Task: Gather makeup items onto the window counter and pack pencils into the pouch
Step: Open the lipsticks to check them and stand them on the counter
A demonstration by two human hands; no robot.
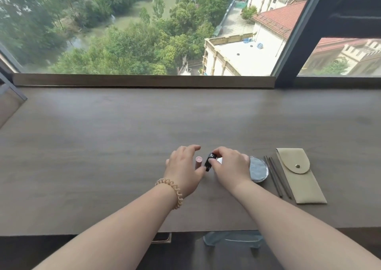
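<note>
While both forearms reached up from the bottom of the frame, the hands met just below the centre of the desk (123,129). The right hand (231,166) was curled round a small black item (209,162), pinching it between thumb and forefinger and holding it tilted, its lower end at or close to the desk. The left hand (182,166) lay released, fingers loosely stretched toward the window (144,28) and the thumb spread below. A pink tube (198,162) stood upright in the gap between its forefinger and thumb, just beside the black item; whether the hand touched the tube could not be told. A coiled band (174,189) circled the left wrist.

To the right of the hands lay a round compact (259,170) with a dark, speckled top, its left part hidden behind the right hand. A bit of something white (219,160) showed under the right hand's fingers, too covered to identify. Right of the compact lay thin dark pencils (275,177) side by side, their number hard to count, just beside the left edge of a beige pouch (303,185). The pouch lay flat in the lower right of the frame, its rounded flap closed over a small metal snap.

Below the desk's near edge a pale, translucent shape (233,241) showed between the arms, too cut off to make out.
</note>
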